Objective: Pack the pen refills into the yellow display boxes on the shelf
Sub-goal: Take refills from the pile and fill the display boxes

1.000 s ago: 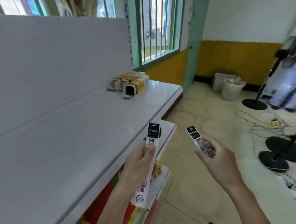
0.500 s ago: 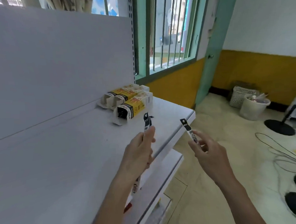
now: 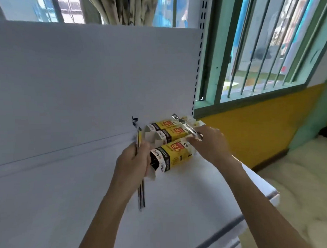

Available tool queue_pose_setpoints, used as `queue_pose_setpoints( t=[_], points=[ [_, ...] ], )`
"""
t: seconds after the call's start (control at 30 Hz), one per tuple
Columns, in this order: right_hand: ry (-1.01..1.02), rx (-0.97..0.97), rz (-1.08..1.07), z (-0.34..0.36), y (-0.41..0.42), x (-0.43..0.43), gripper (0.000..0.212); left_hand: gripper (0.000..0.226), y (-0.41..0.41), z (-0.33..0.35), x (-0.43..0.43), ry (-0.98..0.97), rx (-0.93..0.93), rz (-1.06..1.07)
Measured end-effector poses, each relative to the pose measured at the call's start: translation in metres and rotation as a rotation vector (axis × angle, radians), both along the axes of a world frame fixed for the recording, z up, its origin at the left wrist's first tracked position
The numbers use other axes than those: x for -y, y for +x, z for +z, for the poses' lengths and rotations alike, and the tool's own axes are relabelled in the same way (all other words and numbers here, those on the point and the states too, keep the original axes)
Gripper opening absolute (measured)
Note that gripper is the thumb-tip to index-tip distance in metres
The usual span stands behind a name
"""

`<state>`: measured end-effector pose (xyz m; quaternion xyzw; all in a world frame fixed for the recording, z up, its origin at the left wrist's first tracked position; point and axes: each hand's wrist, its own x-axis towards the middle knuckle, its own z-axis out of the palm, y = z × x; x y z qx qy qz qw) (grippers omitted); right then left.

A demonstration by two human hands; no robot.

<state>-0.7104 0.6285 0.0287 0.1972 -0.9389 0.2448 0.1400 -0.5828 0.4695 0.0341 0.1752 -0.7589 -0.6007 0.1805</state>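
White shelf (image 3: 68, 182) w/ yellow boxes (image 3: 176, 156); barred window (image 3: 267, 55) behind.

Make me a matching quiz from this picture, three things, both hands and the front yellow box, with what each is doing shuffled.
1. left hand
2. right hand
3. front yellow box

A. lies on the shelf, open end leftward
B. grips a refill pack, edge-on to camera
C. holds a refill packet over the rear boxes

Pairs: 1-B, 2-C, 3-A.
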Motion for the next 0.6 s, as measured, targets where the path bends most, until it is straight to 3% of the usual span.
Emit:
queue_pose_setpoints(
  t=[0.27, 0.43, 0.6],
  points=[
    [0.256, 0.099, 0.282, 0.007, -0.088, 0.030, 0.031, 0.029, -0.039, 0.001, -0.023, 0.026, 0.135, 0.180],
    [0.443, 0.150, 0.529, 0.013, -0.117, 0.037, 0.054, 0.014, -0.057, -0.009, -0.049, -0.119, 0.335, 0.168],
    [0.440, 0.107, 0.626, 0.006, -0.124, 0.045, 0.053, 0.022, -0.056, -0.016, -0.066, -0.150, 0.342, 0.199]
  ],
)
